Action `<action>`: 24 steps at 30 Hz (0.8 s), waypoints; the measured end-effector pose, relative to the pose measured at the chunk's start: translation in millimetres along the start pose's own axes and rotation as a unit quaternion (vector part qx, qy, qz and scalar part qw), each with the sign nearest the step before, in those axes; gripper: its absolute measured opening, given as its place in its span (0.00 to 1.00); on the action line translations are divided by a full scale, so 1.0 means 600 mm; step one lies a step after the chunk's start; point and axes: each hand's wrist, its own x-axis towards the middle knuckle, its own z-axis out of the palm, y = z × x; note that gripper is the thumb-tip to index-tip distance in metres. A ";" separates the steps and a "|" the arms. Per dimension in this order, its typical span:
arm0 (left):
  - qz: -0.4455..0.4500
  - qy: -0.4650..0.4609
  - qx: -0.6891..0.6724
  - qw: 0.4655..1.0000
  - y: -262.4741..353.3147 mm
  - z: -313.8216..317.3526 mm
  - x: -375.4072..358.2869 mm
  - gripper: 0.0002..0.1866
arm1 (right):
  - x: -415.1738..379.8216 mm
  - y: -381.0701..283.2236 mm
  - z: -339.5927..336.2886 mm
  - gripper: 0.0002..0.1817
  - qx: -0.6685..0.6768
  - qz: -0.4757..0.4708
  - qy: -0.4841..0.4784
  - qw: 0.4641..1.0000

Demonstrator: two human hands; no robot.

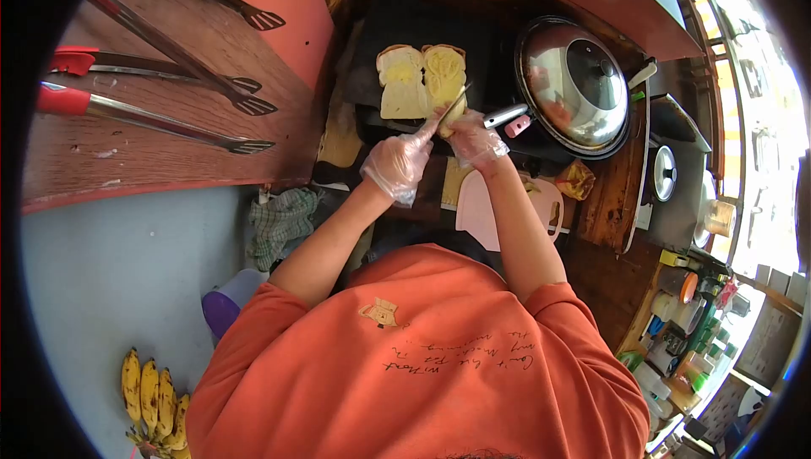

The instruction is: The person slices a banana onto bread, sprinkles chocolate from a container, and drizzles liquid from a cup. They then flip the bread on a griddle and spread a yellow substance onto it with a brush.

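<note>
My left hand (395, 165), in a clear plastic glove, is closed around a small knife whose thin blade (460, 95) points up and away. Close beside it, my gloved right hand (478, 139) grips a pale piece that looks like a peeled banana (453, 116), partly hidden by the fingers. The knife lies against this piece. Beyond my hands, bread slices rest on a dark griddle (363, 53). Thin yellow slices cover the right bread slice (444, 66); the left bread slice (400, 70) has a yellow spread, with another plain slice (404, 101) in front.
A lidded pan (583, 70) stands right of the griddle, its handle reaching toward my right hand. A pink cutting board (477, 214) lies under my right forearm. Several tongs (169, 112) hang at left. Bananas (152, 391) are lower left, near a checked cloth (283, 218).
</note>
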 end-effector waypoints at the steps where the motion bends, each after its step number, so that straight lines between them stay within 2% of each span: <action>1: 0.053 0.116 -0.113 0.985 -0.020 0.038 0.015 0.28 | 0.008 0.015 -0.018 0.16 0.035 0.046 0.031 0.998; 2: 0.104 0.228 -0.224 0.942 -0.030 0.052 0.027 0.24 | 0.012 0.020 -0.026 0.12 0.070 0.092 0.061 0.991; 3: 0.110 0.232 -0.218 0.941 -0.034 0.043 0.041 0.24 | 0.020 0.012 -0.015 0.12 0.071 0.084 0.056 0.992; 4: -0.001 0.133 -0.351 0.927 -0.029 0.039 0.046 0.24 | 0.014 0.008 -0.001 0.11 0.077 0.061 0.068 0.993; 5: -0.112 0.029 -0.472 0.874 -0.023 0.037 0.051 0.24 | 0.010 0.001 0.011 0.10 0.082 0.037 0.080 0.993; 6: -0.148 -0.008 -0.513 0.846 -0.010 0.018 0.053 0.25 | 0.013 0.000 0.011 0.10 0.080 0.036 0.081 0.993; 7: -0.148 -0.008 -0.513 0.846 -0.004 0.008 0.055 0.25 | 0.018 0.000 0.009 0.10 0.089 0.024 0.088 0.992; 9: -0.196 -0.045 -0.576 0.792 0.002 -0.006 0.059 0.26 | 0.026 0.000 0.013 0.10 0.099 0.011 0.096 0.990; 11: -0.212 -0.053 -0.576 0.788 0.005 -0.019 0.057 0.27 | 0.029 -0.003 0.022 0.10 0.112 0.009 0.146 0.983; 18: -0.246 -0.080 -0.593 0.763 0.000 -0.028 0.034 0.27 | 0.036 -0.002 0.011 0.11 0.080 0.016 0.149 0.986; 24: -0.262 -0.116 -0.580 0.762 -0.001 -0.061 -0.013 0.26 | 0.036 -0.003 0.022 0.15 0.134 0.006 0.144 0.980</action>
